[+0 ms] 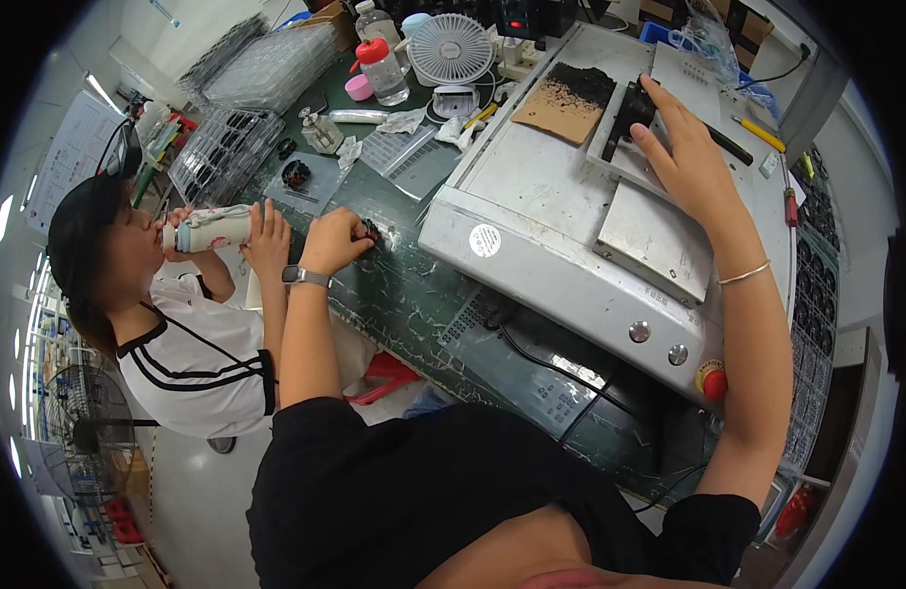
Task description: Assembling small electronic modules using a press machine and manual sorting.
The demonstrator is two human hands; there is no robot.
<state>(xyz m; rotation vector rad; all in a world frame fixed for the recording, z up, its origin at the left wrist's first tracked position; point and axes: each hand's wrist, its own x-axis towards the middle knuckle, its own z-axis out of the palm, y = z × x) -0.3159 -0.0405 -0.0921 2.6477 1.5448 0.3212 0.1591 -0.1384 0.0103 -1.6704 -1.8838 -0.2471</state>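
Note:
My left hand (337,241) is closed with its fingers curled at a small black part (372,233) over the dark green table (399,285). Most of that part is hidden by the fingers. On the pale grey machine at the right, my right hand (691,162) spans a black rounded part (630,116) between thumb and fingertips. That part sits in a narrow metal fixture (610,147). Just nearer to me is a flat metal block (654,240) on the machine (532,231).
A co-worker (188,344) sits close on my left, drinking from a bottle (217,229). Brown cardboard (561,106), a yellow-handled tool (760,133) and a red-handled screwdriver (791,206) lie on the machine. A red stop button (713,383) marks its front. Behind stand a fan (451,49) and stacked clear trays (266,74).

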